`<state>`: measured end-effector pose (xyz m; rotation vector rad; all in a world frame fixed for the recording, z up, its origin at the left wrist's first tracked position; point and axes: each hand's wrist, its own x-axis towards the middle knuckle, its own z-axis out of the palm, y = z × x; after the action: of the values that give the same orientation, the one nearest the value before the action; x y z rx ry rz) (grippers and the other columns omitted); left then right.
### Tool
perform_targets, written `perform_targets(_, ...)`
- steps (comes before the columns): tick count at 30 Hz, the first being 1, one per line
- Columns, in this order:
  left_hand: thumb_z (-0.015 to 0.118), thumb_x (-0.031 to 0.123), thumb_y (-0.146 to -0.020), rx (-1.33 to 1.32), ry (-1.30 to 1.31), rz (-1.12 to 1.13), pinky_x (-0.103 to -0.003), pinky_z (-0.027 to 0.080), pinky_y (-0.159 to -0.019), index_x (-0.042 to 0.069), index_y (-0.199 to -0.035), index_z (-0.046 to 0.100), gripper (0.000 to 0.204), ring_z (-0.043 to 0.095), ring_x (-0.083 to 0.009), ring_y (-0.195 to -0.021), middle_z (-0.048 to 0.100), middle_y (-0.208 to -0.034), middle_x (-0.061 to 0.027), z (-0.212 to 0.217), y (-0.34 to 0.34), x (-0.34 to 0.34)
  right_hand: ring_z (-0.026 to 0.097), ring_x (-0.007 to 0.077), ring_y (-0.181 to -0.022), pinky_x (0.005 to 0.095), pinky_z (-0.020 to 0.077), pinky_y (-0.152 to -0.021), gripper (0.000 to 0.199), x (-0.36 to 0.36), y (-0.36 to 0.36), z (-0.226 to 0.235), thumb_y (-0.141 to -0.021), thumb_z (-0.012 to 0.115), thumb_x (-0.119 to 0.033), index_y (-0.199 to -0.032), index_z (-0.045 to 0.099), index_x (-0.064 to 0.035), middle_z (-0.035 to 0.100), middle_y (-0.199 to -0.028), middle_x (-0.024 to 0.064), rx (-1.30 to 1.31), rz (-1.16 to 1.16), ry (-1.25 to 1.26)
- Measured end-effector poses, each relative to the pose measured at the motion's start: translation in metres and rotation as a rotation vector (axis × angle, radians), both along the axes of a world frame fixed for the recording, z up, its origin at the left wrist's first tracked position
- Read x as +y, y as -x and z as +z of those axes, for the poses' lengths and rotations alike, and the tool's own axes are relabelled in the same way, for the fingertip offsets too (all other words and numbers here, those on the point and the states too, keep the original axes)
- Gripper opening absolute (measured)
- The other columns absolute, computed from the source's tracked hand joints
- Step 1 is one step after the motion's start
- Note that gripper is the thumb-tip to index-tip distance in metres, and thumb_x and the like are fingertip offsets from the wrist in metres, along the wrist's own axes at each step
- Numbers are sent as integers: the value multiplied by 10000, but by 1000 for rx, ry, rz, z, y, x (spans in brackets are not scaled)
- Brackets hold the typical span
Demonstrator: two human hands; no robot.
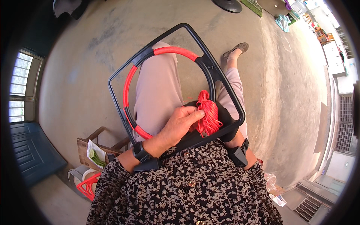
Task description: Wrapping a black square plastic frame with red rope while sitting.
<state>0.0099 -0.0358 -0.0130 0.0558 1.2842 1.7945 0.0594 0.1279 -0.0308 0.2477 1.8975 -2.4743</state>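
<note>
A black four-sided frame with rounded corners and an inner ring rests over my lap. Red cord wrapping covers several stretches of the ring, and bare black shows between them. My left hand reaches across the lower part of the ring, thumb and fingers closed on a looped hank of red cord. Behind that hank and the frame's lower right corner is my right hand, in what looks like a black glove. Its fingers are hidden, so its grip does not show.
At my left stands a wooden stool with green pods on paper, beside a red plastic basket. A blue panelled door is farther left. A green broom and a round black base lie ahead on the concrete floor.
</note>
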Motion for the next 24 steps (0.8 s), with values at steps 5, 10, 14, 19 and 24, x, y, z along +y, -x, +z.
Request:
perform_targets(5,470,165,-927,-268,-78,17,-255,525,-651,-33,-962,610,245,628,-137,-702,643,-783,-81,14,2,3,599,183,-906,296,493,-811,380,35,53,1,-941,490,-221,-1242,458,8,593,-1078,113,300,266,613)
perform_targets(10,475,156,-886,-310,-174,-122,-281,524,-678,-52,-976,605,262,630,-177,-702,639,-773,-115,10,3,-4,625,267,-891,411,520,-776,360,71,-3,15,-974,383,-296,-1151,526,-17,616,-1070,132,-127,-462,744)
perform_targets(14,436,240,-886,-384,-132,-114,-283,496,-713,-52,-970,605,347,610,-181,-708,633,-758,-110,11,7,-3,525,125,-590,284,440,-526,262,118,-63,3,-966,457,-332,-1049,575,-113,548,-724,-1,-45,-576,609)
perform_targets(19,420,289,-896,-419,-156,-115,-282,486,-711,-55,-967,600,394,604,-184,-711,630,-757,-110,4,7,-4,342,44,-392,215,296,-359,307,133,-119,21,-973,441,-360,-1028,564,-83,446,-622,-57,51,-496,922)
perform_targets(24,481,251,-919,-422,-130,-93,-269,506,-658,-29,-943,589,302,612,-177,-669,624,-743,-99,7,7,-2,348,21,-455,181,264,-394,385,154,-147,7,-964,476,-348,-1153,556,-23,476,-711,-54,-11,-491,676)
